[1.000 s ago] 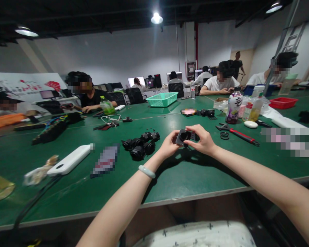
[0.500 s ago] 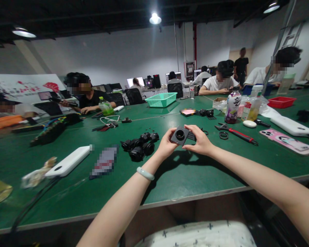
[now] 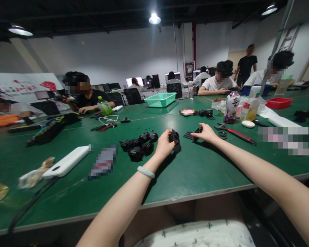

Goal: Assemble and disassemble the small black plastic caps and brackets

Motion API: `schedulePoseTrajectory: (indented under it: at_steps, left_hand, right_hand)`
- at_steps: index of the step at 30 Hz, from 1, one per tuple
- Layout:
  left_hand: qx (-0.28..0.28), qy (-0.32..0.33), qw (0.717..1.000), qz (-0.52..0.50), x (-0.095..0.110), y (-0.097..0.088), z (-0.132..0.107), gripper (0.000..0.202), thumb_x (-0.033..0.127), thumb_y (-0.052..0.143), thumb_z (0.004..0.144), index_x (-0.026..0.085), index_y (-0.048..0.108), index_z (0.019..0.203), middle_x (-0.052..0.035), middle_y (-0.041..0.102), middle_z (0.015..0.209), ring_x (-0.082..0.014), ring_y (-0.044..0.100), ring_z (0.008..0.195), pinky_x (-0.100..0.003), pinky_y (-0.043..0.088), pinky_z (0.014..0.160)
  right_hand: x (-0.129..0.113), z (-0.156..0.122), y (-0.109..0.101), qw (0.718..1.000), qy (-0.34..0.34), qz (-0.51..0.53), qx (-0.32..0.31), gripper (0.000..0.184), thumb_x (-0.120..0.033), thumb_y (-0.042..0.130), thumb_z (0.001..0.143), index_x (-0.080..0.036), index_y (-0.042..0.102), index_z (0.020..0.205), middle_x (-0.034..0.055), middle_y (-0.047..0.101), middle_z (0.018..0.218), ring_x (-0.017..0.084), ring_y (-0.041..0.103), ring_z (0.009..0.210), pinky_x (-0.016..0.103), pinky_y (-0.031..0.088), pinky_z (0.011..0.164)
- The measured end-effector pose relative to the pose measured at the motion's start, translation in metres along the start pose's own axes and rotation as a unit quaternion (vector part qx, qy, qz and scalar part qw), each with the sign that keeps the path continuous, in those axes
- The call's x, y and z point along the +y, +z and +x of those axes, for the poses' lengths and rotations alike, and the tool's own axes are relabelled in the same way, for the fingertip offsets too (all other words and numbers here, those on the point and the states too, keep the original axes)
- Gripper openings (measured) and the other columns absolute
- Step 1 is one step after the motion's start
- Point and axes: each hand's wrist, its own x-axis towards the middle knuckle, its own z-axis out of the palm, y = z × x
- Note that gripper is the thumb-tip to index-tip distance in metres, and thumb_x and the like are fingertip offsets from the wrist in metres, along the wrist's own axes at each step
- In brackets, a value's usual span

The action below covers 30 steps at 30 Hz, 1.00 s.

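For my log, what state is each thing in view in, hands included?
Left hand: closed on black plate-like part
Right hand: fingers at black slotted piece, grip unclear
Red-handled tool: lying flat
Green drink bottle: upright, capped
Green basket: upright
Red tray: upright
White device at left: lying flat
Small black parts: clustered
Ceiling lamps: lit

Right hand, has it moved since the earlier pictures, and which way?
Yes. The right hand has moved rightward, closer to the red-handled tool lying on the table, and away from the left hand.
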Motion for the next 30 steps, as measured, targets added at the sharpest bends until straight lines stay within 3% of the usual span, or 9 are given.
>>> schedulePoseTrajectory:
  at_steps: [3, 9, 17, 21, 26, 30]
  left_hand:
    - [-0.003, -0.002, 0.999, 0.050, -0.009, 0.003, 0.000, 0.032, 0.012, 0.055, 0.059, 0.017, 0.051, 0.089, -0.0029, 0.056, 0.084, -0.0148, 0.053, 0.074, -0.024, 0.042, 0.063]
    - [-0.049, -0.024, 0.994, 0.097, -0.023, 0.006, 0.002, 0.030, 0.015, 0.060, 0.055, 0.018, 0.054, 0.085, -0.0023, 0.056, 0.078, -0.0159, 0.052, 0.070, -0.026, 0.042, 0.064]
    - [-0.072, -0.078, 0.987, 0.122, -0.018, 0.002, 0.003, 0.026, 0.022, 0.062, 0.054, 0.016, 0.050, 0.077, -0.0004, 0.053, 0.063, -0.0154, 0.050, 0.057, -0.024, 0.036, 0.051]
    - [-0.086, -0.051, 0.984, 0.146, -0.014, -0.003, 0.001, 0.023, 0.022, 0.060, 0.055, 0.016, 0.046, 0.072, -0.0003, 0.051, 0.061, -0.0150, 0.048, 0.056, -0.023, 0.034, 0.049]
    - [-0.020, -0.029, 0.988, 0.149, -0.006, -0.009, 0.002, 0.021, 0.020, 0.058, 0.059, 0.016, 0.046, 0.076, -0.0006, 0.050, 0.064, -0.0156, 0.048, 0.060, -0.025, 0.036, 0.053]
    - [0.019, 0.044, 0.997, 0.063, 0.011, -0.012, 0.002, 0.026, 0.022, 0.059, 0.062, 0.016, 0.050, 0.086, -0.0035, 0.053, 0.083, -0.0167, 0.050, 0.078, -0.026, 0.040, 0.066]
  right_hand:
    - [0.000, -0.002, 0.004, 0.999, 0.009, -0.015, -0.031, 0.076, -0.058, 0.064, 0.045, -0.010, 0.050, 0.102, 0.0144, 0.056, 0.094, 0.026, 0.053, 0.089, 0.036, 0.043, 0.074]
    - [0.000, -0.005, 0.005, 1.000, -0.012, 0.001, 0.004, 0.060, -0.047, 0.067, 0.049, -0.014, 0.051, 0.096, 0.0083, 0.059, 0.084, 0.021, 0.058, 0.077, 0.031, 0.045, 0.065]
    - [-0.006, -0.005, -0.001, 0.995, -0.059, 0.083, 0.022, 0.060, -0.036, 0.068, 0.049, -0.015, 0.049, 0.101, 0.0063, 0.057, 0.093, 0.020, 0.055, 0.083, 0.034, 0.044, 0.073]
    - [-0.015, -0.007, -0.004, 0.986, -0.118, 0.101, 0.054, 0.064, -0.034, 0.067, 0.050, -0.014, 0.047, 0.107, 0.0091, 0.054, 0.100, 0.022, 0.053, 0.088, 0.037, 0.041, 0.079]
    - [-0.033, -0.016, -0.011, 0.973, -0.178, 0.114, 0.093, 0.064, -0.034, 0.066, 0.052, -0.016, 0.045, 0.110, 0.0093, 0.053, 0.101, 0.023, 0.049, 0.092, 0.039, 0.040, 0.080]
    - [-0.054, -0.027, -0.021, 0.961, -0.219, 0.134, 0.102, 0.064, -0.037, 0.066, 0.055, -0.018, 0.044, 0.112, 0.0081, 0.053, 0.101, 0.022, 0.048, 0.092, 0.039, 0.039, 0.080]
